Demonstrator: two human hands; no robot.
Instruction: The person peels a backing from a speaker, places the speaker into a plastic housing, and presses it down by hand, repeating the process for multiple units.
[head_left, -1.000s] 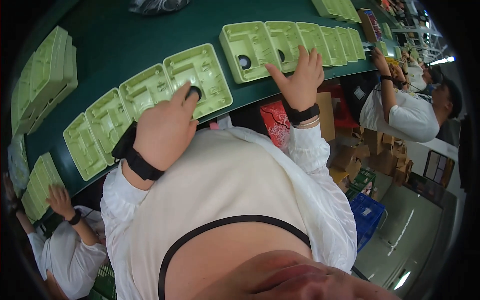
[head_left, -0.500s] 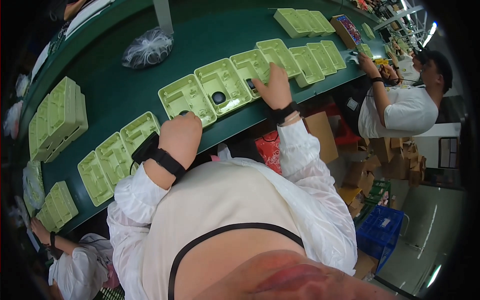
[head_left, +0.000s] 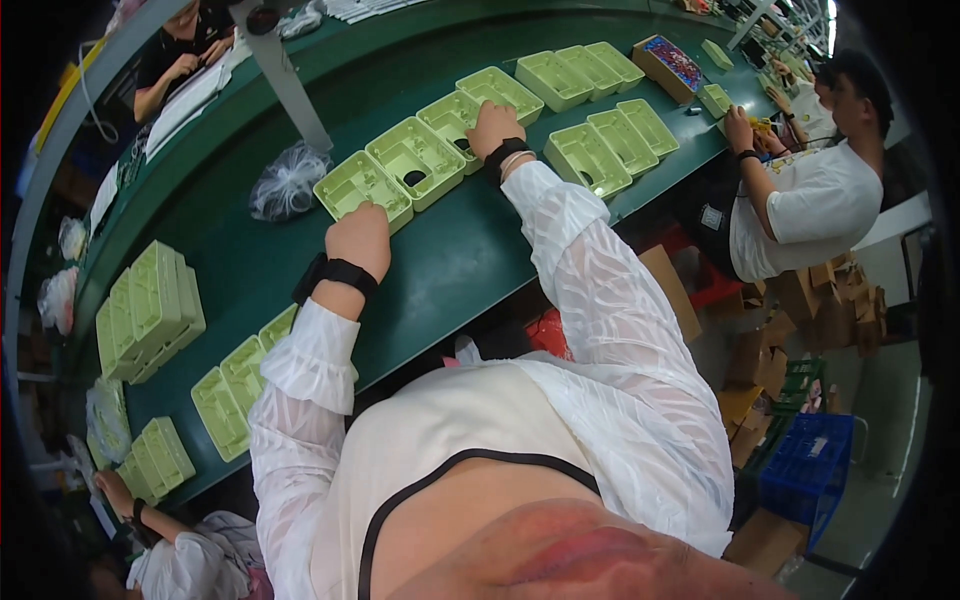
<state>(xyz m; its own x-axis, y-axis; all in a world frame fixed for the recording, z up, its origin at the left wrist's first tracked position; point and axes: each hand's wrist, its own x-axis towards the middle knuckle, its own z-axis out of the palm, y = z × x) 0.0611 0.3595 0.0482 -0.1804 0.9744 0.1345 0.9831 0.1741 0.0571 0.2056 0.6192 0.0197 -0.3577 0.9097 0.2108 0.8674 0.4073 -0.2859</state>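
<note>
Four pale-green plastic trays joined in a slanting row lie across the work surface in front of me. My left hand (head_left: 358,240) is closed over the near wall of the leftmost tray (head_left: 345,183), its fingertips hidden inside. With curled fingers, my right hand (head_left: 495,130) grips the row where the third tray (head_left: 447,112) meets the far-right tray (head_left: 503,88). A round black part (head_left: 413,178) sits in the second tray (head_left: 428,143). Another black part (head_left: 462,145) shows in the third tray, beside my right hand.
More green trays stand in a row at right (head_left: 590,160), behind it (head_left: 555,80), and stacked at left (head_left: 150,300). A clear plastic bag (head_left: 288,182) lies beyond my row near a metal post (head_left: 285,80). Co-workers sit at right (head_left: 810,180), lower left and across.
Both hands have moved away from my body, and the row of trays now lies farther from the near edge. My right hand's spread fingers have curled onto the trays.
</note>
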